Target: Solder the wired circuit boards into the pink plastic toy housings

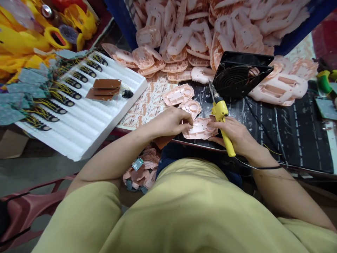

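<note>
My right hand [235, 135] is wrapped around a yellow soldering gun [220, 110], its metal tip pointing up and away from me. The thumb of that hand also rests on the right end of a pale pink plastic shell [201, 129] at the table edge. Over the shell's left end, my left hand [175, 121] has its fingers curled into a pinch; whatever is between them is too small to make out. Partly hidden below that hand is a brown board [163, 141]. Two more pink shells [179, 95] lie just beyond.
A black fan [239, 75] stands behind the soldering gun. Pink shells fill a blue crate [119, 21] at the back. On the left, a white foam tray [105, 119] carries wired black parts and brown boards [105, 88]. Yellow plastic parts [23, 42] are heaped farther left.
</note>
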A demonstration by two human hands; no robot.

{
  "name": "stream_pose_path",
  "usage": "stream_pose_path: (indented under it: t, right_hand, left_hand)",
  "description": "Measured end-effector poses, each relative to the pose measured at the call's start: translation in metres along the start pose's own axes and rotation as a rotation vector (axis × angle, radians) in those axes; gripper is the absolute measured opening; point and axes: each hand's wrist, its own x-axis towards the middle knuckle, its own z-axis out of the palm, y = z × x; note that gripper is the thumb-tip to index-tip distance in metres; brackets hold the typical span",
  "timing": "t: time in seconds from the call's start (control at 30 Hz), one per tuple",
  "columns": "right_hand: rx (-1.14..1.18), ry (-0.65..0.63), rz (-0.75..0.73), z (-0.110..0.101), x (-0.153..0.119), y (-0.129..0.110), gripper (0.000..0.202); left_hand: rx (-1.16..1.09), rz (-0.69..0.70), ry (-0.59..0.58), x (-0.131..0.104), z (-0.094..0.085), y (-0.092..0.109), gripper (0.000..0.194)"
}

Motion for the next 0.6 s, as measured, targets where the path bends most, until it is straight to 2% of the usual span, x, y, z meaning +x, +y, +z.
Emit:
stream_pose_path:
  t: [0.13,0.27,0.47,0.6]
  right_hand:
    - [-0.155,0.059,0.049,0.000,-0.008,-0.019,0.034]
    - [-0.239,0.103,0.114,0.004,-0.014,-0.032,0.035]
    - [-0.311,0.145,0.113,0.007,-0.015,-0.037,0.028]
    - [-0.383,0.186,0.142,0.005,-0.014,-0.038,0.036]
  left_hand:
    - [0.207,0.030,-0.005,0.006,0.015,0.004,0.015]
    - [0.316,0.020,-0.037,0.006,0.022,0.009,0.017]
    - [0.337,0.002,0.016,-0.002,0.023,0.011,0.019]
    - [0.317,0.006,0.039,-0.004,0.028,0.016,0.016]
